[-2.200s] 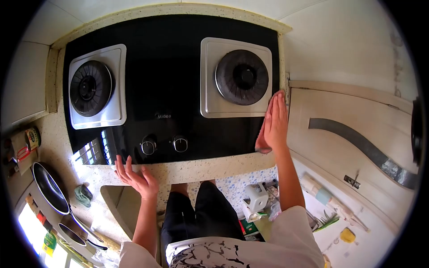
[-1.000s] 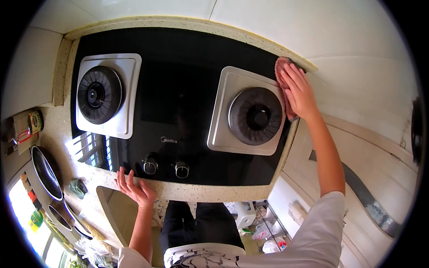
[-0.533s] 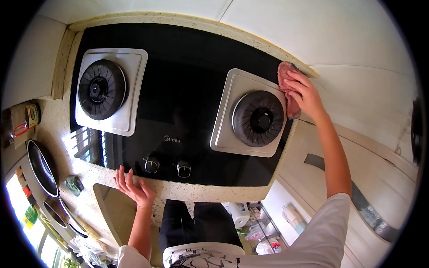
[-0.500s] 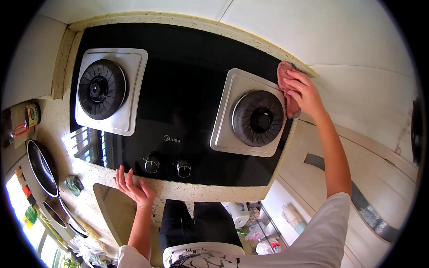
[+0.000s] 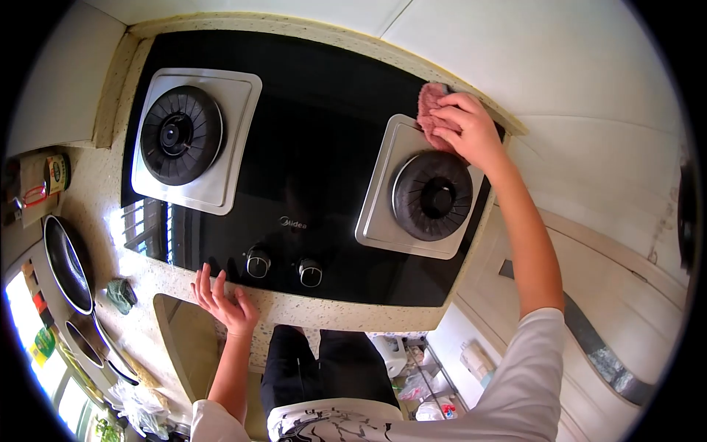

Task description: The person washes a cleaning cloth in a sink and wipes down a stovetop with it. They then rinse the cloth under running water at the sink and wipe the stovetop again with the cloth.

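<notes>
A pink cloth (image 5: 432, 118) is under the fingers of my right hand (image 5: 471, 131), which presses it on the back right of the black glass gas stove (image 5: 309, 147). The cloth overlaps the back edge of the right burner's metal plate (image 5: 374, 206). Just in front of my right hand is the round black right burner (image 5: 412, 193). My left hand (image 5: 227, 302) rests with fingers spread at the stove's front edge, holding nothing. Two control knobs, a left knob (image 5: 258, 263) and a right knob (image 5: 310, 272), are to its right. The left burner (image 5: 188, 151) is farther back.
On the left counter lie a frying pan (image 5: 65, 258), a smaller pan (image 5: 82, 342) and a crumpled dark green cloth (image 5: 120, 295). A jar (image 5: 57, 174) stands behind them. A raised stone ledge (image 5: 294, 28) runs along the stove's back.
My right hand and the pink cloth have moved left along the back of the stove, from its right edge to behind the right burner. My left hand stays at the front edge.
</notes>
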`<state>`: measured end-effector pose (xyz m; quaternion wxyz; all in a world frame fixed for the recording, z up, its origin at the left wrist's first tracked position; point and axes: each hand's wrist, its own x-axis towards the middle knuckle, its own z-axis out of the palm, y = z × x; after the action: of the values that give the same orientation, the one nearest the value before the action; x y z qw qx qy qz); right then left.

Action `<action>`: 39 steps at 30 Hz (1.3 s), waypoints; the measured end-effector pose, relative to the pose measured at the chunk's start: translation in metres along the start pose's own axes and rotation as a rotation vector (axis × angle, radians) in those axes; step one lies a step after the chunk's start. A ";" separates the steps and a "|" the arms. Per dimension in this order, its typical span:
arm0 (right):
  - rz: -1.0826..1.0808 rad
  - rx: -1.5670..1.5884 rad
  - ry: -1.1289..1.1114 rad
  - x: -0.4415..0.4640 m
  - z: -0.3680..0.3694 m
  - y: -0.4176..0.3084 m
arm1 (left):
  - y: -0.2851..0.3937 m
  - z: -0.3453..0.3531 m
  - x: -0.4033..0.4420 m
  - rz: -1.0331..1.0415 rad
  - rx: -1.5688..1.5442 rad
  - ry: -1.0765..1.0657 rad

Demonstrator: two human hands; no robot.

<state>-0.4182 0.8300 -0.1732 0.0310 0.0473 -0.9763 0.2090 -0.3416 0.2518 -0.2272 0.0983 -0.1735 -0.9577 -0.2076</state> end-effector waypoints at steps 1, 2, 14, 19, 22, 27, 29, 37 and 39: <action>-0.013 0.022 0.008 0.008 0.005 -0.004 | 0.000 0.000 0.000 0.000 0.000 0.003; 0.044 0.107 0.005 0.015 0.012 -0.007 | 0.000 0.001 0.000 -0.001 0.000 0.005; -0.115 0.071 -0.137 0.077 0.030 -0.066 | 0.001 0.002 -0.002 -0.040 -0.006 0.029; -0.087 0.032 -0.291 0.086 0.010 -0.066 | 0.000 0.001 -0.001 -0.039 -0.008 0.033; -0.120 -0.035 -0.347 0.094 0.009 -0.067 | 0.001 -0.001 -0.002 -0.045 -0.025 0.031; -0.123 -0.134 -0.492 0.095 0.010 -0.084 | 0.002 -0.002 -0.001 -0.067 -0.046 0.034; -0.127 -0.140 -0.498 0.090 0.012 -0.095 | 0.002 -0.003 0.000 -0.067 -0.058 0.043; -0.266 -0.239 -0.503 0.059 0.034 -0.141 | 0.003 -0.004 0.000 -0.070 -0.077 0.041; -0.266 -0.251 -0.517 0.049 0.038 -0.152 | 0.003 -0.003 0.000 -0.066 -0.078 0.044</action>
<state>-0.4524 0.6725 -0.1424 -0.1856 0.2219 -0.9552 0.0623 -0.3408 0.2529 -0.2235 0.1054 -0.1412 -0.9516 -0.2516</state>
